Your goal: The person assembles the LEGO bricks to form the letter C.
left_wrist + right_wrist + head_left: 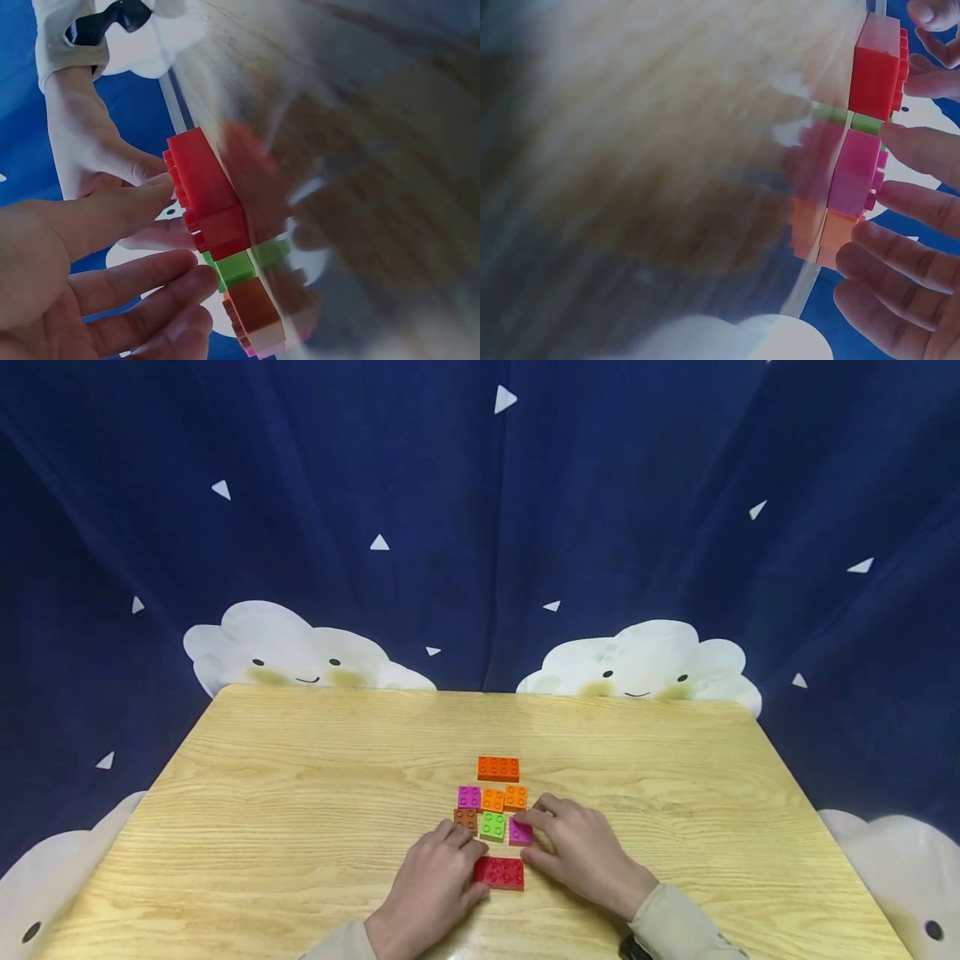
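Observation:
Small toy building bricks lie studs up on the wooden table. At the left end of a long red brick (501, 873) is my left hand (437, 881), thumb at its near side and fingers loosely bent. The left wrist view shows that thumb against the studs of the red brick (206, 199). My right hand (581, 847) reaches over a magenta brick (521, 832), index fingertip at its studs. In the right wrist view, the fingers (922, 206) spread loosely beside the magenta brick (853, 172). A lime green brick (492, 826) and a brown brick (465, 820) sit between the hands.
Behind them stand another magenta brick (469, 797) and two orange bricks, one in the middle (492, 800) and one at right (516, 797). Farther back lies a long dark-orange brick (498, 768). A navy curtain (480, 527) with clouds hangs behind the table (300, 793).

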Demonstrator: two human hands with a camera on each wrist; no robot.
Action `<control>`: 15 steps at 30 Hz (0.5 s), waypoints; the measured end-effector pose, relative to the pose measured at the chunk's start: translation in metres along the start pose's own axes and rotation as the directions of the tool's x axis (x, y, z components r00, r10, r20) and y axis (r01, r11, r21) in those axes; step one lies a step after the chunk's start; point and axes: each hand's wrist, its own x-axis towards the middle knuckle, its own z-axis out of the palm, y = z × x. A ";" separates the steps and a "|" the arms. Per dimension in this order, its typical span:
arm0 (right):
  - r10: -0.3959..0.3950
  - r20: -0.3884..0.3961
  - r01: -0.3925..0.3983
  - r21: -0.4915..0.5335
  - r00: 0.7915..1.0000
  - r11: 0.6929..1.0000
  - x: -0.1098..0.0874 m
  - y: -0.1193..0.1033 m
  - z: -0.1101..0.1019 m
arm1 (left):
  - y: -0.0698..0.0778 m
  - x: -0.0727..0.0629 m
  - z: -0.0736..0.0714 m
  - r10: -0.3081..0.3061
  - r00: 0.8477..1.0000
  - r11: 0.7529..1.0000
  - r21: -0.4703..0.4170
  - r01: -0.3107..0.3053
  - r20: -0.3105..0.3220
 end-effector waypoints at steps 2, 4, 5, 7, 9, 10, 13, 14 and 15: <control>-0.002 0.001 0.002 -0.002 1.000 1.000 0.002 -0.001 0.001 | 0.000 0.001 0.001 -0.004 1.000 1.000 0.007 0.004 0.006; -0.005 0.001 0.005 -0.009 1.000 1.000 0.004 -0.001 0.002 | -0.001 0.002 0.002 -0.001 1.000 1.000 0.019 0.001 0.003; -0.010 0.000 0.010 -0.013 1.000 1.000 0.005 -0.001 0.002 | -0.001 0.003 0.003 0.002 1.000 1.000 0.025 -0.002 -0.002; -0.016 0.006 0.016 -0.020 1.000 1.000 0.008 -0.002 0.003 | -0.001 0.004 0.004 0.006 1.000 1.000 0.030 -0.006 -0.008; -0.024 0.006 0.025 -0.033 1.000 0.999 0.009 -0.002 0.004 | -0.001 0.004 0.005 0.007 1.000 0.999 0.034 -0.007 -0.013; -0.029 0.006 0.029 -0.039 1.000 0.999 0.010 -0.002 0.004 | -0.001 0.005 0.006 0.006 1.000 0.999 0.033 -0.006 -0.011; -0.037 0.009 0.037 -0.060 0.999 0.998 0.010 -0.002 0.006 | 0.000 0.006 0.006 0.001 1.000 0.999 0.038 -0.001 0.004; -0.038 0.010 0.038 -0.065 0.999 0.997 0.010 -0.001 0.007 | 0.000 0.006 0.006 -0.002 1.000 0.999 0.041 0.001 0.009; -0.039 0.010 0.040 -0.071 0.999 0.997 0.010 -0.001 0.008 | 0.000 0.006 0.006 -0.002 1.000 0.999 0.045 0.001 0.014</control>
